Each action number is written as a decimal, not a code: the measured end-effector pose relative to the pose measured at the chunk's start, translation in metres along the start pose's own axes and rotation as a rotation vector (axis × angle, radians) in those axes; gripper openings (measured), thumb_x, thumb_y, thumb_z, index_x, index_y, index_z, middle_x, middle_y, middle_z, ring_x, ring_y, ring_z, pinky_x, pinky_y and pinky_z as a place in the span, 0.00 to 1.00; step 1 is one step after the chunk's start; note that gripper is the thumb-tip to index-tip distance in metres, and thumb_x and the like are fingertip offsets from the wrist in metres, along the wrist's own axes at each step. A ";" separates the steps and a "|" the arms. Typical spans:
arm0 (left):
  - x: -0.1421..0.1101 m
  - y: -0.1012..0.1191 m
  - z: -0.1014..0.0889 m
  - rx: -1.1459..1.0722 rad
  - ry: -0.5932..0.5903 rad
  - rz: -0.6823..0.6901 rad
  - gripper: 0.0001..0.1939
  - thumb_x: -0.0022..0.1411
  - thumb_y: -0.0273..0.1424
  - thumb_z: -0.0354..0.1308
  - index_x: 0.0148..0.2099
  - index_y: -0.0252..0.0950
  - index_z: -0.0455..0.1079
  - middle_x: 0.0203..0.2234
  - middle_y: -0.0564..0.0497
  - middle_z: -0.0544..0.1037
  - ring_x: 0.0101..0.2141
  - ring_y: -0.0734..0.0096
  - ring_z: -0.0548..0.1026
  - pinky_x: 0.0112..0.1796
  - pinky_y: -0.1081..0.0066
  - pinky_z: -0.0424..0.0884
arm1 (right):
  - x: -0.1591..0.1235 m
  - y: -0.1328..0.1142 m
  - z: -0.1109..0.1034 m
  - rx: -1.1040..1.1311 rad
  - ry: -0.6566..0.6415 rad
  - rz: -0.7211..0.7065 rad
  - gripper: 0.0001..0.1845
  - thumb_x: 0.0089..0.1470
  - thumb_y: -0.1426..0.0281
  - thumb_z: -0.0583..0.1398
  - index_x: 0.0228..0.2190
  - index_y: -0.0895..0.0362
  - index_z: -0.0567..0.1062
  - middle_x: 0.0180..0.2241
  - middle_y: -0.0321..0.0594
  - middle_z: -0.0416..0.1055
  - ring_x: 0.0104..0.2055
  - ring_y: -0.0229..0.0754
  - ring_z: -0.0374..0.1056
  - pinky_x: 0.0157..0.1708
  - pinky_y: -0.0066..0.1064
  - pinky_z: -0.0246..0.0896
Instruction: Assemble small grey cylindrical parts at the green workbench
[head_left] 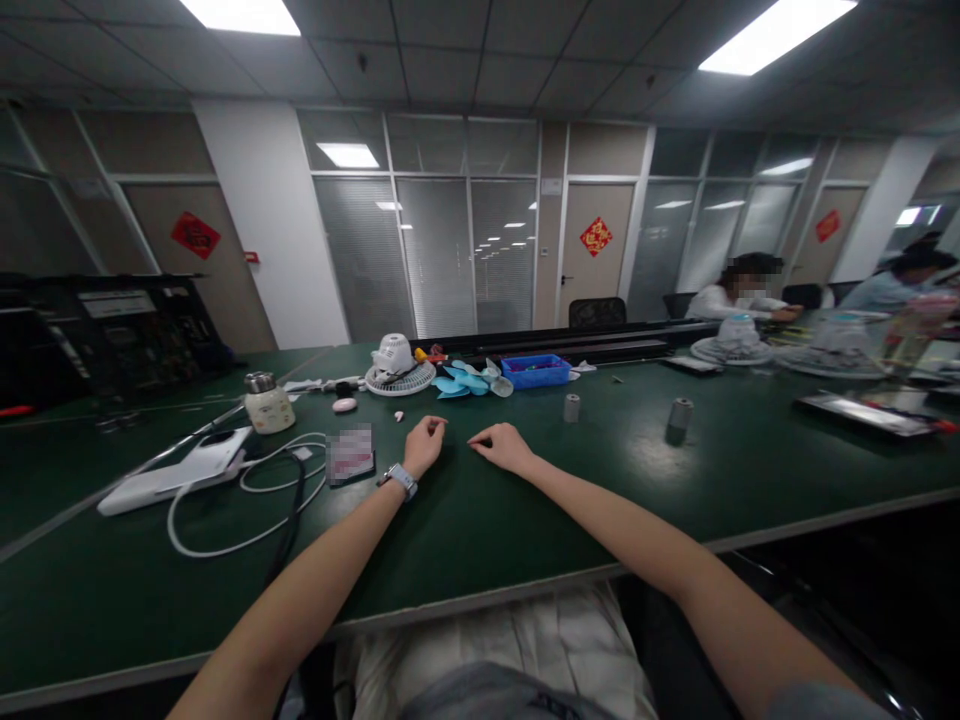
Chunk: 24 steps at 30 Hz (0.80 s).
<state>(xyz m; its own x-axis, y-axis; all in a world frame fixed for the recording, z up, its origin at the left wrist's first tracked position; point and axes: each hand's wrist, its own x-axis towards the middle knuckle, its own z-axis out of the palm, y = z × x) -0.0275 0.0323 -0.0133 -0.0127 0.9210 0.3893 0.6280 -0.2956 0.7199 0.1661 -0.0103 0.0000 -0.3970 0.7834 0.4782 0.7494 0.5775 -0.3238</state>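
My left hand [425, 446], with a grey-banded watch [402, 482] on its wrist, rests over the green table, fingers loosely bent and nothing visible in them. Facing it across a small gap is my right hand [505, 447], its fingertips drawn together toward the left; no object shows there. Beyond the hands lie light blue fan blades [466, 379] and a blue tray [535, 371] with small parts inside. A white fan head with its grille [400, 372] sits behind my left hand. Left of that hand lies a phone-like flat item [352, 460], partly blurred out.
Two metal cylinders [572, 408] stand to the right. On the left are a power bank-like white slab [176, 475], looped white cable [206, 552] and a cream jar [268, 405]. Two people sit at the far right near other fan parts [739, 343]. The table's front edge [480, 603] runs before me.
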 end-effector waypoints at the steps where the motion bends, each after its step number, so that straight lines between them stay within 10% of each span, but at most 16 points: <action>1: 0.000 0.000 0.000 -0.002 -0.002 -0.002 0.14 0.60 0.35 0.49 0.43 0.36 0.71 0.32 0.48 0.77 0.31 0.70 0.73 0.33 0.73 0.65 | -0.001 0.007 -0.008 0.004 0.021 0.028 0.11 0.52 0.69 0.58 0.36 0.51 0.79 0.35 0.34 0.77 0.38 0.41 0.72 0.41 0.29 0.64; 10: -0.001 0.001 0.000 -0.001 -0.010 -0.011 0.14 0.59 0.35 0.50 0.43 0.36 0.70 0.32 0.48 0.77 0.31 0.70 0.73 0.33 0.72 0.65 | -0.028 0.105 -0.101 -0.316 0.475 0.539 0.15 0.55 0.70 0.55 0.42 0.54 0.77 0.40 0.43 0.75 0.42 0.45 0.71 0.44 0.33 0.61; 24: 0.000 0.001 0.002 0.011 -0.021 -0.011 0.13 0.59 0.35 0.51 0.43 0.37 0.70 0.32 0.48 0.77 0.32 0.68 0.74 0.34 0.71 0.66 | -0.028 0.116 -0.099 -0.419 0.380 0.623 0.16 0.54 0.71 0.53 0.42 0.54 0.77 0.40 0.45 0.75 0.40 0.46 0.71 0.42 0.33 0.62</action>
<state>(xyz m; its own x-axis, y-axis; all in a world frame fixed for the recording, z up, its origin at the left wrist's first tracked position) -0.0249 0.0321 -0.0140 -0.0035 0.9293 0.3693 0.6363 -0.2828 0.7178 0.3169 0.0120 0.0301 0.3041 0.7564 0.5791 0.9368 -0.1272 -0.3258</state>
